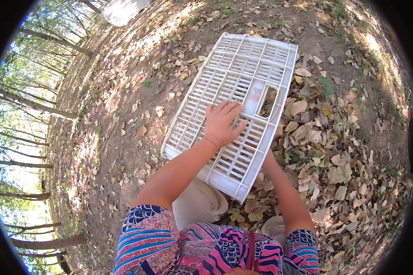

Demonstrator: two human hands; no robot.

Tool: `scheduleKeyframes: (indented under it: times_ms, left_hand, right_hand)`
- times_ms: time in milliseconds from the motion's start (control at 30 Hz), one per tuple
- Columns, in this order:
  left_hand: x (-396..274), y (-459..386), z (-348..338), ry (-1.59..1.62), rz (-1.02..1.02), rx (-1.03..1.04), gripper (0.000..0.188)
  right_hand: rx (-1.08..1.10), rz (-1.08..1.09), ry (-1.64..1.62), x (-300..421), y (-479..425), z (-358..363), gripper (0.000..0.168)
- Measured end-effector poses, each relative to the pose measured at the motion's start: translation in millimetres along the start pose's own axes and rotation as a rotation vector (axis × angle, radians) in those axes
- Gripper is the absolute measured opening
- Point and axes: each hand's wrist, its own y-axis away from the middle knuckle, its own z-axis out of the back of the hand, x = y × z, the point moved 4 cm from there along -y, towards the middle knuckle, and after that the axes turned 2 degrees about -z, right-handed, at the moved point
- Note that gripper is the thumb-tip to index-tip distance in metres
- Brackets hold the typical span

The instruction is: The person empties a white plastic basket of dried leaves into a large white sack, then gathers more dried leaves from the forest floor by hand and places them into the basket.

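Note:
A white plastic slatted crate (pixel 254 101) is tilted at an angle in front of me, with one side panel facing up. That panel has a grid of ribs and an oblong handle hole, beside which a faint red mark shows. My left hand (pixel 221 121) lies flat on the slats, fingers spread, just left of the handle hole. My right wrist and hand (pixel 269 162) reach under the crate's near right edge. The fingers there are hidden, so their grip cannot be made out.
A thick heap of dry fallen leaves (pixel 325 161) spreads to the right and under the crate. Bare soil with scattered leaves (pixel 134 113) covers the left side. Slender tree trunks (pixel 38 107) stand at the far left. A white sheet-like object (pixel 123 12) lies at the top.

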Motion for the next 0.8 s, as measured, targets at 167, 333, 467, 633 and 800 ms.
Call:
scheduleKeyframes:
  times_ms: [167,333,467,633,800]
  left_hand:
    - [-3.1,-7.7,-0.3,0.016,-0.008,-0.003,0.046]
    - [-6.9,-10.2,-7.9,0.018,-0.007,0.021,0.045]
    - [-1.5,-4.5,-10.0,-0.018,-0.023,0.014,0.045]
    - [-9.2,-10.2,-14.1,0.048,-0.092,-0.033,0.043]
    - [-3.3,-7.5,-14.1,0.028,-0.068,-0.026,0.042]
  right_hand:
    - [0.366,-0.231,0.821,-145.2,92.0,45.9,0.027]
    - [0.899,-0.405,0.736,-288.5,195.4,-83.9,0.033]
    - [0.871,-0.544,1.022,-309.3,180.8,-118.1,0.042]
    - [0.449,-0.669,1.099,-185.5,149.9,-4.0,0.041]
    - [-0.154,-0.539,1.15,-89.8,110.3,102.6,0.052]
